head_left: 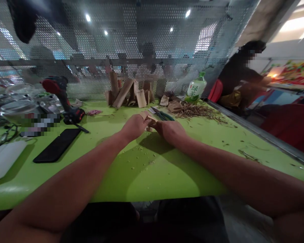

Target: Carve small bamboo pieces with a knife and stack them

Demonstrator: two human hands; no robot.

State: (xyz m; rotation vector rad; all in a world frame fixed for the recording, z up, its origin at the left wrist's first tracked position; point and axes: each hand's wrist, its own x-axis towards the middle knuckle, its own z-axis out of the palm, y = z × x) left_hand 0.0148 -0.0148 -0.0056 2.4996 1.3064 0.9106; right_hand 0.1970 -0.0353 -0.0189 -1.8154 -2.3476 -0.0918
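Note:
Both hands meet over the middle of the green table (111, 182). My left hand (134, 127) is closed on a small light-brown piece (145, 115), which looks like wood or paper. From the other side my right hand (172, 132) pinches the same piece, fingers curled inward. Just behind the hands lie dark scissors or shears (162, 114) with green handles. Pale crumbs (142, 158) are scattered on the table in front of the hands. The fingertips are partly hidden and small.
Wood pieces (123, 92) stand against the perforated screen. A bottle (196, 88) and brown shavings (200, 111) are at back right. A power drill (63, 96), black flat object (57, 145), white case (6, 158) and glass bowl (19, 109) lie left. A person (240, 71) sits at right.

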